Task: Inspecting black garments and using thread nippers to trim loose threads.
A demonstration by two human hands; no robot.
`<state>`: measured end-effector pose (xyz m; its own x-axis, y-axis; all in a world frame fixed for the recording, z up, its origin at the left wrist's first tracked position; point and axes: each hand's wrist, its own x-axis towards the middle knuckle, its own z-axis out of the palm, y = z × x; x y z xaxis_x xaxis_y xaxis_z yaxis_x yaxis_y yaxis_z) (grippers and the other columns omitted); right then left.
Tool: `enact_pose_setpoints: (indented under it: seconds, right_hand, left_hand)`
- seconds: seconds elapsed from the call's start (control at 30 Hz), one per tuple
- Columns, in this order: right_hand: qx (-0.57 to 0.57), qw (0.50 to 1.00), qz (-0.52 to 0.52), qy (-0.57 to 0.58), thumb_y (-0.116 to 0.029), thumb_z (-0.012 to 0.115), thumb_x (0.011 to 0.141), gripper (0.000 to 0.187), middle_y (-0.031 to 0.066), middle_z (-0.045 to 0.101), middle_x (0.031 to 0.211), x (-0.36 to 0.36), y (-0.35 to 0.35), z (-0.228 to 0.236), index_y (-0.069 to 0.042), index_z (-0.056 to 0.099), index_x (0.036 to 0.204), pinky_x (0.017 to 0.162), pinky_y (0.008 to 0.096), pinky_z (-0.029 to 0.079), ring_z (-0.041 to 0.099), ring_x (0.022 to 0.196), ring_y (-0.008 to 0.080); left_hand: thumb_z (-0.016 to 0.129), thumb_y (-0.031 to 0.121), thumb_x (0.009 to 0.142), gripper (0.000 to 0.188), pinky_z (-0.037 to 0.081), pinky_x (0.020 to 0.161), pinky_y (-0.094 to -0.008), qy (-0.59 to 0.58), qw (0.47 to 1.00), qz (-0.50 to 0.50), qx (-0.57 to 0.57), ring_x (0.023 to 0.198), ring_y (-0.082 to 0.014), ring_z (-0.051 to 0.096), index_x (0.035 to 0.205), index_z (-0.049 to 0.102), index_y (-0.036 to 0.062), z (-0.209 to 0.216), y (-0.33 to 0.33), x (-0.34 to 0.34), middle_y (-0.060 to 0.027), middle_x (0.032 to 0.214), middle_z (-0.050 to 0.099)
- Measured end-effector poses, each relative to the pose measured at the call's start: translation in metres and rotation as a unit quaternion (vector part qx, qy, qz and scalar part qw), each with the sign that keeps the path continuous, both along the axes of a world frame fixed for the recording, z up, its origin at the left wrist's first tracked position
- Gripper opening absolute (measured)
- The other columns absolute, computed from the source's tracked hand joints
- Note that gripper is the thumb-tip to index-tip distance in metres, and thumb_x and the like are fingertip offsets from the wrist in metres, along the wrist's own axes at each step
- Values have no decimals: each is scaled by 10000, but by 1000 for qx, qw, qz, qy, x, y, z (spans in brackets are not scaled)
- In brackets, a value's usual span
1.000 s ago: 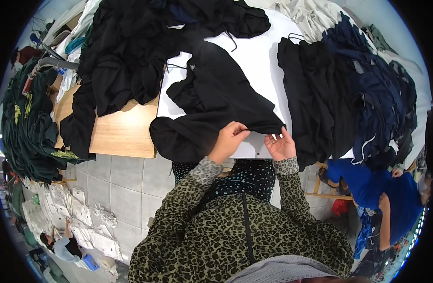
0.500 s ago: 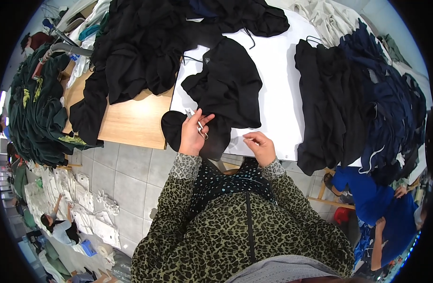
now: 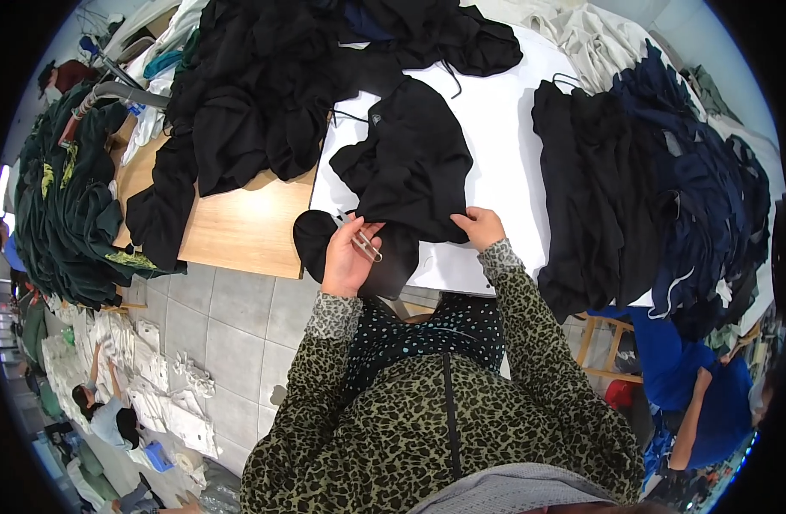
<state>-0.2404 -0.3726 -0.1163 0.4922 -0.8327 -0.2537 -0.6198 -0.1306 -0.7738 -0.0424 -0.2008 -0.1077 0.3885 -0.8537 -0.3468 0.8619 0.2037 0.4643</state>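
Observation:
A black garment with a small grey emblem and a drawstring lies on the white tabletop in front of me. My left hand is closed around metal thread snips, whose blades point up and away beside the garment's near left edge. Whether those fingers also hold the cloth is hard to tell. At the near right corner, my right hand pinches the garment's hem between thumb and fingers. Black fabric, rounded at its left end, hangs over the table edge beneath my left hand.
Black garments are heaped at the far left, partly over a wooden tabletop. To the right lie folded black garments and a navy pile. Dark green garments stand at far left. Other people work at both lower sides.
My right hand has moved up to the garment and taken its near right corner. The near edge is now drawn straighter between my hands. The snips have tilted slightly in my left hand.

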Motion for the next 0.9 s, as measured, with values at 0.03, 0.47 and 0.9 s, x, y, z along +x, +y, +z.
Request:
enact_pose_setpoints:
  seconds: [0.03, 0.47, 0.9]
  right_hand:
    - [64, 998, -2, -1, -294, 666, 812, 371, 130, 643, 854, -2, -1, 0, 55, 647, 936, 700, 317, 482, 604, 738, 231]
    - [477, 565, -143, -657, -292, 355, 1000, 383, 148, 595, 1175, -54, 3, 0, 17, 522, 1152, 1023, 476, 396, 532, 1154, 293]
    - [494, 540, -184, -656, -264, 394, 992, 325, 118, 625, 1093, -64, 6, -19, 1, 543, 1105, 968, 440, 442, 574, 1069, 263]
  left_hand:
    - [547, 105, 896, 48, 474, 690, -314, 24, 1000, 17, 0, 926, -215, 613, 927, 552, 70, -1, 3, 0, -70, 928, 634]
    - [478, 138, 946, 177, 454, 947, -414, 140, 984, 92, -61, 1017, -248, 599, 975, 583, -2, -19, 11, 5, -114, 1026, 641]
    - [464, 169, 956, 219, 489, 860, -373, 137, 988, 58, -38, 981, -226, 605, 1064, 563, 7, -35, 16, 11, -93, 1072, 625]
